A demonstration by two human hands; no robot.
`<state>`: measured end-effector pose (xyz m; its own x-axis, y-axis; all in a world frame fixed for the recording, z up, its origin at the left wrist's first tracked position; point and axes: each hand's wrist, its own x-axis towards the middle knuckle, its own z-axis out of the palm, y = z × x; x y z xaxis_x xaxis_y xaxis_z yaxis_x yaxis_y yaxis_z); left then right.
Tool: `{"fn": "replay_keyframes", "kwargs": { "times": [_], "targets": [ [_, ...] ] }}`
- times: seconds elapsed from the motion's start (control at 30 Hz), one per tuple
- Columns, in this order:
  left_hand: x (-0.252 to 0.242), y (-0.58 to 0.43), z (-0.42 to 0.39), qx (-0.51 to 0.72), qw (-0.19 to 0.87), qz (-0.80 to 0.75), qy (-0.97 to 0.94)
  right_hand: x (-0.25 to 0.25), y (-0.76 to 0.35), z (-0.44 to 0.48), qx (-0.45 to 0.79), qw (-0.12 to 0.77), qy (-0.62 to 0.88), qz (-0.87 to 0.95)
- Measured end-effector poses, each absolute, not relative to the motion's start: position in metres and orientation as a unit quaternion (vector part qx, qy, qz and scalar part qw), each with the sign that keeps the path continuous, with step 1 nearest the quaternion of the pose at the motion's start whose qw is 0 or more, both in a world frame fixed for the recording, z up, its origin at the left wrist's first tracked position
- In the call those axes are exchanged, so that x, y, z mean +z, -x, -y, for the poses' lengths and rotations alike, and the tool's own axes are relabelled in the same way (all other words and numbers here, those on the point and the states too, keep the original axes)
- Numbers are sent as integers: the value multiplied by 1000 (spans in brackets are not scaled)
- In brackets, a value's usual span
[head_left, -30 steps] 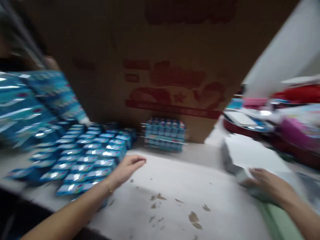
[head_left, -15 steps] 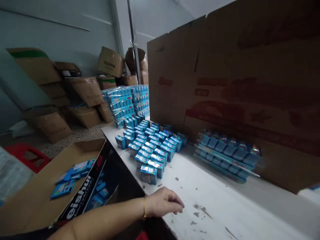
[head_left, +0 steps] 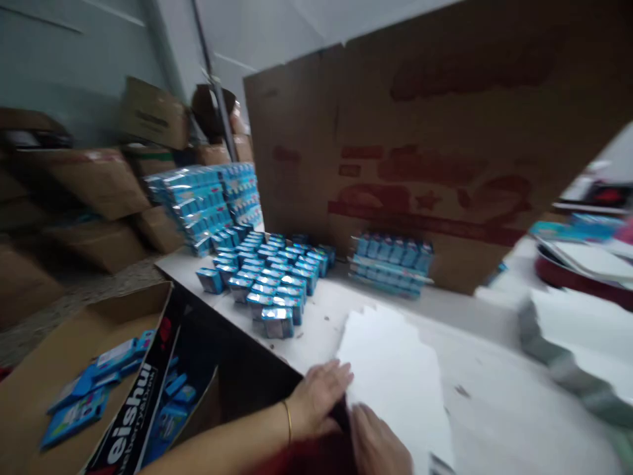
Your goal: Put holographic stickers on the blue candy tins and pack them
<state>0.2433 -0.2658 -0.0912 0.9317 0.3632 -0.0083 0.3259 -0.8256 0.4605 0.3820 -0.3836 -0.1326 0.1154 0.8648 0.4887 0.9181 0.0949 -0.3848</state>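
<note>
A fanned stack of white sheets (head_left: 395, 363) lies on the white table in front of me. My left hand (head_left: 320, 396), with a thin gold bangle at the wrist, has its fingers stretched out against the left edge of the sheets. Lower down, my right hand (head_left: 378, 441) grips the near-left edge of the same stack; it is slightly blurred and its thumb is hidden. Beyond the sheets, several small blue boxes (head_left: 277, 323) stand in close rows. A wrapped pack of blue boxes (head_left: 390, 260) rests against the big cardboard panel.
Wrapped stacks of blue boxes (head_left: 198, 204) rise at the table's far left. An open carton (head_left: 123, 303) with flat blue packets (head_left: 84, 402) sits at lower left. The cardboard panel (head_left: 395, 119) walls off the back. More white sheets (head_left: 583, 343) lie at right, and brown cartons (head_left: 93, 178) fill the floor behind.
The view has swung to the right. My right hand and the stack of white sheets have come into view on the table. My left hand has gone from the bare tabletop to the sheets' edge.
</note>
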Motion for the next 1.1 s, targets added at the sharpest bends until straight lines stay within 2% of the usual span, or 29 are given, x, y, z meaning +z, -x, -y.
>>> {"fn": "replay_keyframes", "kwargs": {
  "times": [0.1, 0.2, 0.37, 0.5, 0.63, 0.7, 0.87, 1.1],
  "targets": [
    [-116, -240, 252, -4, 202, -169, -965, -125, -369, 387, 30, 266, 733, 625],
    [-133, -239, 240, 35, 174, -135, -975, -117, -401, 417, 19, 264, 762, 591],
    [-143, -240, 230, 97, 171, -93, -976, -127, -452, 461, 11, 172, 731, 661],
    [-140, -247, 221, 118, 206, -90, -967, -143, -459, 454, -23, 205, 720, 663],
    [-116, -263, 224, 88, 183, -108, -973, -128, -455, 434, -37, 255, 742, 619],
    [-99, -275, 233, 59, 140, -110, -982, -112, -450, 420, -57, 224, 757, 611],
    [-76, -308, 257, -21, 70, -114, -991, -93, -441, 383, -105, 73, 699, 703],
    [-86, -325, 264, -32, 93, -116, -988, -105, -447, 376, -98, 28, 673, 733]
  ]
}}
